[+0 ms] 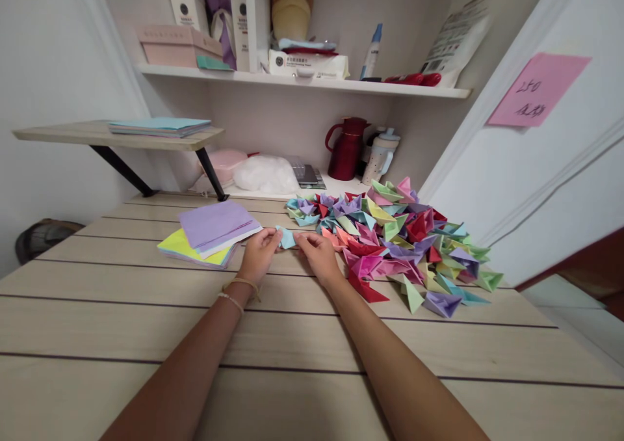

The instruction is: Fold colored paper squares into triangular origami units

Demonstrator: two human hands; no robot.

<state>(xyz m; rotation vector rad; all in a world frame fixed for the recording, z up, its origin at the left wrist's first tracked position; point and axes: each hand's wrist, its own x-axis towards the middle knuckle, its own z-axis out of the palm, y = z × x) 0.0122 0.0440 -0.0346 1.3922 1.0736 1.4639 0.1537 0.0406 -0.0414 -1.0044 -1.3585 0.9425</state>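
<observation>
A small folded piece of light blue paper [286,237] is held between my two hands, just above the table. My left hand [261,251] pinches its left end with thumb and finger; two bracelets circle that wrist. At the right end, the fingertips of my right hand [316,252] are closed on the same paper. Left of my hands lies a stack of coloured paper sheets [214,226], purple on top, with white and yellow beneath. To the right spreads a heap of folded paper boats [390,233] in many colours, close to my right hand.
The slatted wooden table [273,337] runs under everything. A small raised shelf [78,132] at the left bears more paper sheets [160,126]. Behind stand a red jug [347,148], a pale bottle [381,158] and a white plastic bag [266,174]. A pink note [539,90] hangs at right.
</observation>
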